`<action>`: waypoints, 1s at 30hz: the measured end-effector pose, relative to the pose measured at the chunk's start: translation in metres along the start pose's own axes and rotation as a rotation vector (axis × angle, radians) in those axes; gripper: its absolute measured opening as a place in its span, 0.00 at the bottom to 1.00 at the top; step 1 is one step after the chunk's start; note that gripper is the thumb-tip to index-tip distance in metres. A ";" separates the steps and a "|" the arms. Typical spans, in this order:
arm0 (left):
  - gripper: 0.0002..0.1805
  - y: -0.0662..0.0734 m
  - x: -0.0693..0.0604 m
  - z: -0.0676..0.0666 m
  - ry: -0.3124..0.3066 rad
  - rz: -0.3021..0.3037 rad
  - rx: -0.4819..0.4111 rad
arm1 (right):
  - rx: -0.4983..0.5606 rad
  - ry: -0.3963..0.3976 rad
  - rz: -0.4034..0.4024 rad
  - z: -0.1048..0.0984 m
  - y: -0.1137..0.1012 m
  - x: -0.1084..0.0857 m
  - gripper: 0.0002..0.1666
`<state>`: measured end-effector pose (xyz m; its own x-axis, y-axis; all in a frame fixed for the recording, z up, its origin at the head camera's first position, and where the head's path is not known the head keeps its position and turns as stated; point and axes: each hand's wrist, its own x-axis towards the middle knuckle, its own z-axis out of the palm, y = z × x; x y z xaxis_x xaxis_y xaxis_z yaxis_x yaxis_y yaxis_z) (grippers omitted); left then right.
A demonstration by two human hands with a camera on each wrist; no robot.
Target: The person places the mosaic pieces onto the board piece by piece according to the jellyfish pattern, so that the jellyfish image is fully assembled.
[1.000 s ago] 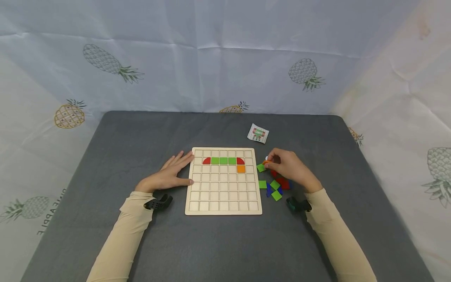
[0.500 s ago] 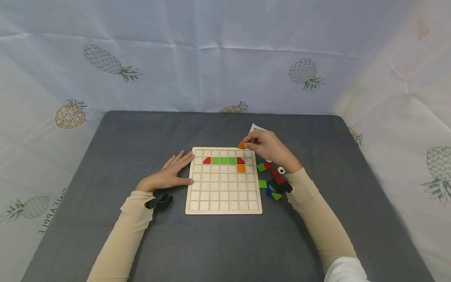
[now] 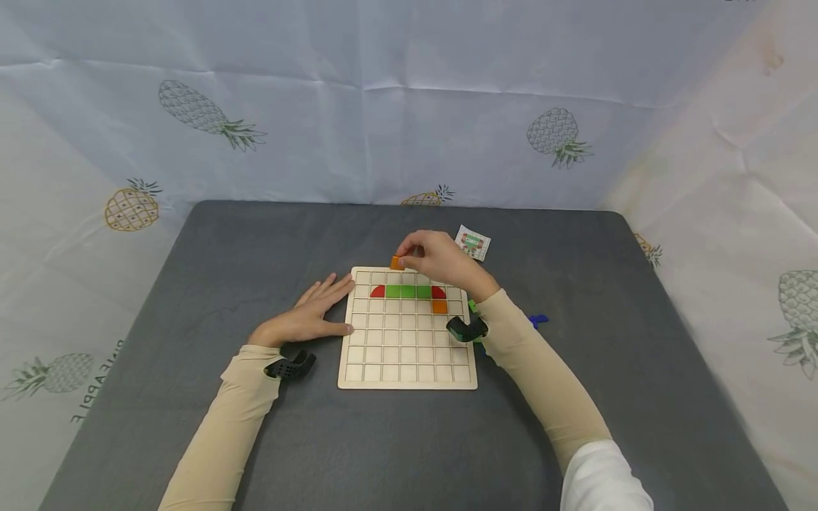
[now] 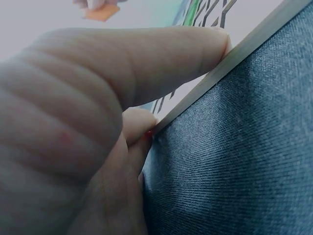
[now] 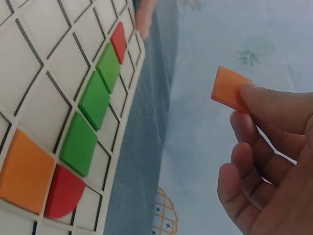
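A wooden grid board (image 3: pixel 407 355) lies on the dark table. Near its far edge, a row of tiles holds a red quarter-round tile (image 3: pixel 378 292), several green square tiles (image 3: pixel 409 292) and another red quarter-round (image 3: pixel 438 292). Below the right red one sits an orange tile (image 3: pixel 439 306). My right hand (image 3: pixel 441 257) pinches a second orange tile (image 5: pixel 229 89) between thumb and index finger, raised above the board's far edge. My left hand (image 3: pixel 308 314) rests at the board's left edge, fingers straight, thumb (image 4: pixel 195 54) touching the rim.
A small pattern card (image 3: pixel 473 243) lies beyond the board at the right. Blue tiles (image 3: pixel 538 320) and green tiles (image 3: pixel 472 306) show beside the right forearm, which hides the rest of the loose pile. A printed cloth (image 3: pixel 383 142) hangs behind the table.
My right hand has picked up the orange tile from the loose pile and carried it left, over the board's far edge. The left hand stays in place on the board.
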<state>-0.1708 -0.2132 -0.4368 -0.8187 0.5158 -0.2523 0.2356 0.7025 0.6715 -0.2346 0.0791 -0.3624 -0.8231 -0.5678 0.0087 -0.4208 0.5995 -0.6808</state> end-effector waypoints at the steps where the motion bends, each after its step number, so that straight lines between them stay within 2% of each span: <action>1: 0.54 0.000 0.000 0.000 0.000 -0.002 0.002 | -0.004 -0.003 -0.007 0.002 0.000 0.003 0.08; 5: 0.54 -0.001 0.001 0.001 -0.002 -0.001 0.006 | 0.006 -0.029 0.009 0.009 -0.001 0.012 0.08; 11: 0.53 -0.003 0.001 0.001 -0.004 0.006 0.004 | 0.004 -0.123 0.048 0.021 -0.001 0.021 0.07; 19: 0.53 -0.002 0.000 0.000 -0.004 0.010 0.000 | -0.046 -0.220 0.015 0.037 0.001 0.030 0.07; 30: 0.53 -0.001 -0.001 0.000 -0.003 0.017 0.002 | -0.125 -0.303 -0.003 0.051 0.002 0.030 0.06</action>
<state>-0.1704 -0.2143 -0.4367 -0.8129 0.5291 -0.2433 0.2504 0.6947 0.6743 -0.2408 0.0343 -0.4008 -0.6783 -0.7009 -0.2206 -0.4824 0.6512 -0.5858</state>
